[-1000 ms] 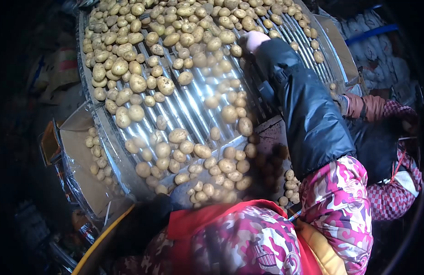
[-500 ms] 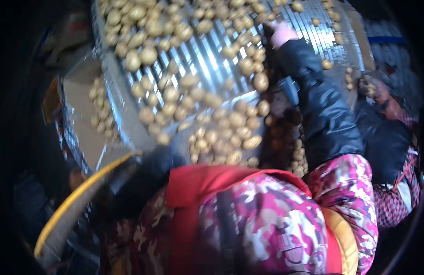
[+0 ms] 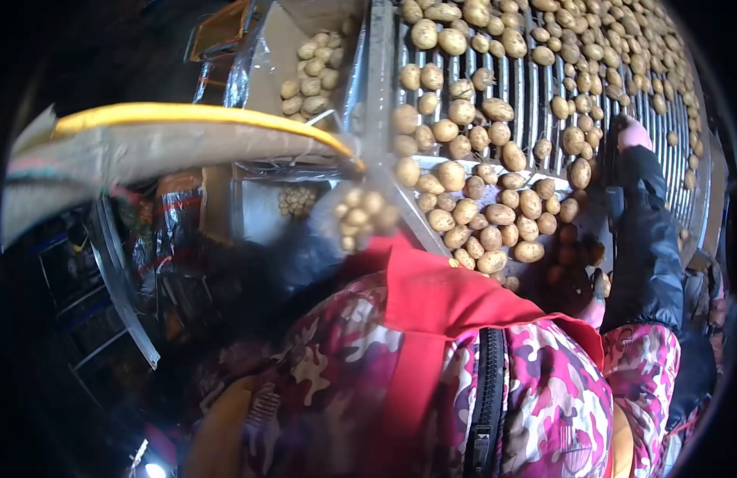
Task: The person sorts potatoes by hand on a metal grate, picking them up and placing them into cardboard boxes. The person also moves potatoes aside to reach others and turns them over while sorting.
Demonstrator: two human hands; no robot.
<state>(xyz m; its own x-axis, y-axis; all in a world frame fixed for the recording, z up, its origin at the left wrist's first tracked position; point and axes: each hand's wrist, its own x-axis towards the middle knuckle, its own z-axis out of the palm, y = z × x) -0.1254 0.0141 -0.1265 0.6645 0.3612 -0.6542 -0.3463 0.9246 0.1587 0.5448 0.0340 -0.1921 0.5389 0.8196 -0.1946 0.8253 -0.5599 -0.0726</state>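
Observation:
My right hand, in a pink glove with dark fingers, reaches out over the metal roller bed among loose potatoes. Its fingers are too small and shadowed to make out. A black sleeve cover runs back from it. My left arm is a dark blur low on the left, its hand smeared by motion beside a blurred cluster of small potatoes. Many potatoes gather at the near end of the rollers, in front of my red apron.
A lined cardboard box holds potatoes at the back left, with a second box nearer. A curved panel with a yellow edge juts across the left. Another pink-gloved hand shows beside my right sleeve; a co-worker's dark sleeve is at right.
The view has swung left, shifting the rollers and potatoes to the right in the picture. My right hand is still out over the rollers; the yellow-edged panel now shows more.

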